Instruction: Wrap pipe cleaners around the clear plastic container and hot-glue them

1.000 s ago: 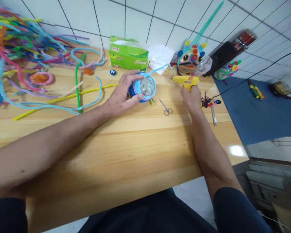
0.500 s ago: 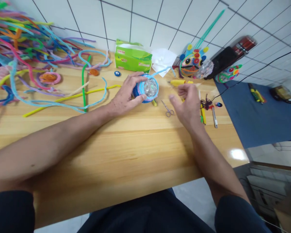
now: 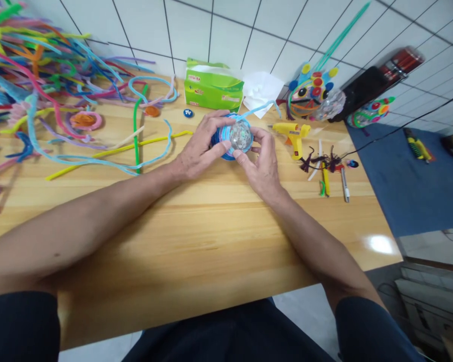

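Note:
Between my two hands is a round object (image 3: 240, 137) wound in blue and light-blue pipe cleaner, with a clear, shiny middle. My left hand (image 3: 204, 146) grips its left side, fingers over the top and thumb in front. On the other side my right hand (image 3: 262, 161) closes on its right edge, thumb at the front and fingers behind. A loose light-blue pipe cleaner end (image 3: 260, 108) sticks out from its top toward the right. Just right of my right hand lies a yellow glue gun (image 3: 293, 134).
A heap of coloured pipe cleaners (image 3: 41, 70) spreads over the left. Along the tiled wall stand a green tissue pack (image 3: 213, 90), a decorated figure (image 3: 307, 98) and a dark bottle (image 3: 366, 90). A pen (image 3: 345, 185) and a black cord (image 3: 392, 128) lie at the right.
My right hand has moved left from beside the glue gun onto the wound object. The scissors seen earlier are now hidden behind it. My left hand keeps its hold.

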A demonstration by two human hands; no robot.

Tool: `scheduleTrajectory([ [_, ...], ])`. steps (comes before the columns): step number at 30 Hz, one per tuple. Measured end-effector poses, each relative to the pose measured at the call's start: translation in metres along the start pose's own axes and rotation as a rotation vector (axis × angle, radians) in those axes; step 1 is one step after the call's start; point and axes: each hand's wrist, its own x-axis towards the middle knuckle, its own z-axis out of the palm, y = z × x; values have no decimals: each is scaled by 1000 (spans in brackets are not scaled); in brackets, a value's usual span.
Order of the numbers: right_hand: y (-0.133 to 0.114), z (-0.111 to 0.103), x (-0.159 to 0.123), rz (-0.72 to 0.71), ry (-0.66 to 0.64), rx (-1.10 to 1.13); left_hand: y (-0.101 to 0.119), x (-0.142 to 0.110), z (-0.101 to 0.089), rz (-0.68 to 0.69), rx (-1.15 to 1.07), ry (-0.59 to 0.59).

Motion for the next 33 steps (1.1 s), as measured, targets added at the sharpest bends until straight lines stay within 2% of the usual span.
scheduleTrajectory([
  [9,3,5,3,11,15,19,6,-1,-4,-49,-11,-2],
  [20,4,9,2,-45,49,0,-6,-3,-1,-20,-51,18],
  [33,0,8,3,-6,32,43,-2,-4,1,-69,-74,58],
])
